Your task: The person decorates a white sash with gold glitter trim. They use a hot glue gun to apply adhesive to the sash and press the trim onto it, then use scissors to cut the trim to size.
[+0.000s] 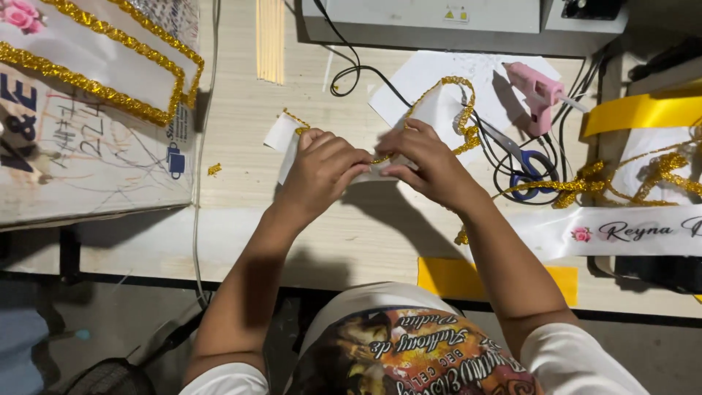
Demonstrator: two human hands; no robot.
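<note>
White satin ribbon strip, narrow, flat, lying across the pale wooden surface, mid-section covered by both hands. Gold sequin trim cord, glittery, thin, looped above the strip, running along its edge to the pinching fingers.

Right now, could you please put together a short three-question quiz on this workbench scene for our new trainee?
1. True or false: both the left hand and the right hand are on the white ribbon piece edged with gold sequin trim.
2. Which tool lies closest to the pink glue gun? A) blue-handled scissors B) a hammer C) a stapler
3. Fill in: the bundle of thin wooden sticks lies at the ____ edge of the table, away from the person.

Key: 1 true; 2 A; 3 far
</note>
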